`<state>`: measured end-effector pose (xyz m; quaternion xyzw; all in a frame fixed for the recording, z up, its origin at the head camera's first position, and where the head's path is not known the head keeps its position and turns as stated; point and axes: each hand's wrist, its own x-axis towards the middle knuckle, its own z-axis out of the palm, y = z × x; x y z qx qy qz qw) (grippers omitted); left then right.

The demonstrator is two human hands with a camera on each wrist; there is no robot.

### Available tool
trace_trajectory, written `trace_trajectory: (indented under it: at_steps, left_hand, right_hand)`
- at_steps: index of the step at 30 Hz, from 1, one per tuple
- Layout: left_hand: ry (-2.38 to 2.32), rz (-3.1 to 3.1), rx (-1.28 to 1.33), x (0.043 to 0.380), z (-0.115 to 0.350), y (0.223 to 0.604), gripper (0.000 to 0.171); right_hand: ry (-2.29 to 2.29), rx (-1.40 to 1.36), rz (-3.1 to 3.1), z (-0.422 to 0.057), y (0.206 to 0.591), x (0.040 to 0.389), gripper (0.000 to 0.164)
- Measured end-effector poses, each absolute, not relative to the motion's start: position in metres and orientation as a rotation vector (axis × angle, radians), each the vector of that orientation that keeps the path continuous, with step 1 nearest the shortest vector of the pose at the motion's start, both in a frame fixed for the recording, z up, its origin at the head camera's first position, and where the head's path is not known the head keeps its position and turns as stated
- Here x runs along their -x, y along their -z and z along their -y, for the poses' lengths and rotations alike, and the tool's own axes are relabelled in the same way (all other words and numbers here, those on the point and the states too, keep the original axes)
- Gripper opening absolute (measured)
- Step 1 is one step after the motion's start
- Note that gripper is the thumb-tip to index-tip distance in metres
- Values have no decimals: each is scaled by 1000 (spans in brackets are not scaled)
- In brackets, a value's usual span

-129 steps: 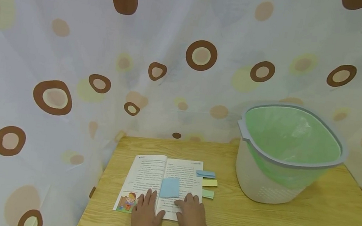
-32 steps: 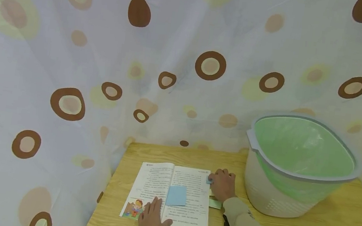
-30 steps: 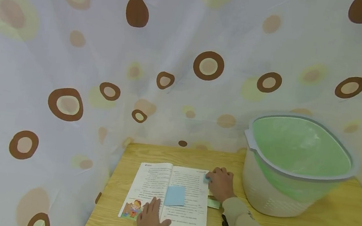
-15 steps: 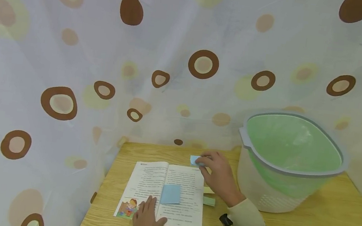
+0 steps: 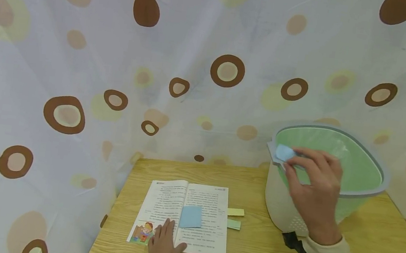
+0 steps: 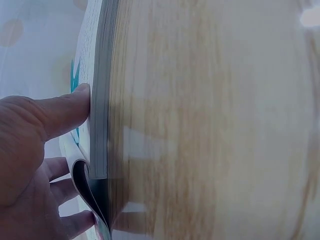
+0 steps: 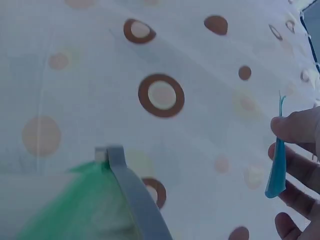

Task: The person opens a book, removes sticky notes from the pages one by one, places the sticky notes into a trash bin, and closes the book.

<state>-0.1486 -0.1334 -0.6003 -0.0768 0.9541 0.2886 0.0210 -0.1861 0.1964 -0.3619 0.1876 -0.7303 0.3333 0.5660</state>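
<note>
My right hand is raised in front of the basket's near left rim. It pinches a small blue sticky note between thumb and fingers; the right wrist view shows the blue paper edge-on, split into thin leaves at its top. An open book lies on the wooden table. My left hand rests with spread fingers on its lower middle. In the left wrist view the left thumb lies along the book's page edges. A larger blue sticky note is on the right page near the fold.
A yellow tab and a green tab stick out from the book's right edge. A pale basket with a green liner stands at the table's back right. A spotted curtain hangs behind the table.
The right hand has drawn the blue sticky note away from the book's upper right edge and carried it right and up to the basket. The left hand stays on the book.
</note>
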Motion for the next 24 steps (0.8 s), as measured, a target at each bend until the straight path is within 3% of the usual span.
trace_trajectory:
  at_steps: [9, 24]
  left_hand:
    - [-879, -2951, 249, 148, 134, 603, 80]
    - [-910, -2933, 242, 149, 134, 602, 80]
  right_hand:
    - [-719, -54, 1905, -256, 368, 184, 5]
    - [-721, 32, 2041, -267, 376, 184, 6]
